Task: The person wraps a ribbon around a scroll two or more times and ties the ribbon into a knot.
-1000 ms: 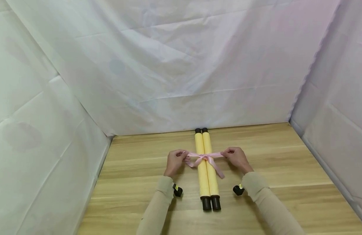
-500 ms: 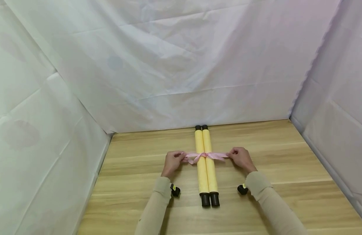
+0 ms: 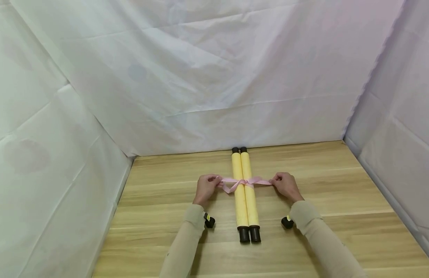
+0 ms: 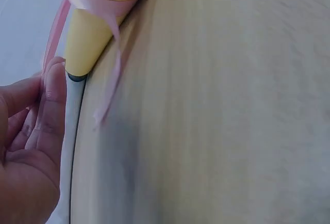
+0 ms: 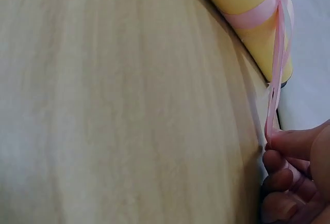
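Two yellow tubes [image 3: 240,208] with black end caps lie side by side on the wooden table, pointing away from me. A pink ribbon [image 3: 242,182] wraps around both near their middle, with a knot on top. My left hand [image 3: 205,188] pinches one ribbon end between thumb and forefinger, left of the tubes. On the other side my right hand [image 3: 286,186] pinches the ribbon, held out sideways. In the left wrist view a loose ribbon tail [image 4: 116,61] hangs beside the tube. The right wrist view shows doubled ribbon strands [image 5: 277,59] running to my right fingertips [image 5: 278,140].
White cloth walls [image 3: 214,85] stand at the back and both sides of the wooden table [image 3: 159,216]. The tubes' far caps [image 3: 235,150] lie close to the back cloth. Small black cameras [image 3: 209,221] sit at both wrists.
My right hand has moved slightly right, drawing the ribbon out. The tail that hung down over the right tube is now pulled up sideways, and the knot looks smaller. My left hand stays nearly in place.
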Motion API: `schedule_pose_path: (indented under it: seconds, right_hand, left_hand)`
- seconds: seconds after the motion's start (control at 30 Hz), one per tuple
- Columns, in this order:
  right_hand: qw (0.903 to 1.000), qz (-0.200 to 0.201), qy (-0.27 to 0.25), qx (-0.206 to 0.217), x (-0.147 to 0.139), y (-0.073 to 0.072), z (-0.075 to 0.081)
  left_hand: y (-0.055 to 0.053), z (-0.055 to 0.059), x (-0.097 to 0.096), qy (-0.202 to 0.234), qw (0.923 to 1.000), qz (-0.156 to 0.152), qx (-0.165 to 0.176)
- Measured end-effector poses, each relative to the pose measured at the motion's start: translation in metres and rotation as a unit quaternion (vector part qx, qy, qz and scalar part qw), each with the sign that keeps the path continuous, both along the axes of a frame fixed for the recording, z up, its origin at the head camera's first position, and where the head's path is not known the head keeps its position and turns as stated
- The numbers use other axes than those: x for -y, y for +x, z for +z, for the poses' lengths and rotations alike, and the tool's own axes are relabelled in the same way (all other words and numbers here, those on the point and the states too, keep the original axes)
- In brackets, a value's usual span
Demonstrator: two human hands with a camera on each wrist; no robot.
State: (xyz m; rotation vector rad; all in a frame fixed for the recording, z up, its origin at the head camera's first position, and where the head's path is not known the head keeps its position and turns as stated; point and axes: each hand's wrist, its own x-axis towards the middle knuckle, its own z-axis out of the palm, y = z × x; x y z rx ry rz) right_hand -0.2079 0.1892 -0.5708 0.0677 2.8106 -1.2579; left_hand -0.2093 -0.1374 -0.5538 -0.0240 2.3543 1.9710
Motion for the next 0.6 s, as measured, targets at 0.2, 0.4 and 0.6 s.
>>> schedule_pose_path:
  seconds: [0.2, 0.4, 0.6]
  right_hand:
    - [0.9994, -0.021, -0.026, 0.01, 0.002, -0.003, 0.006]
    - [0.9981, -0.024, -0.054, 0.014, 0.002, -0.005, 0.013]
    - [0.9976, -0.02, -0.066, 0.002, 0.003, -0.01, 0.014]
  left_hand:
    - [-0.012, 0.008, -0.008, 0.015, 0.9998, 0.012, 0.0]
    - [-0.021, 0.01, -0.016, 0.027, 0.9992, 0.029, 0.007]
    - [-0.023, 0.012, -0.023, 0.013, 0.9986, 0.049, 0.017]
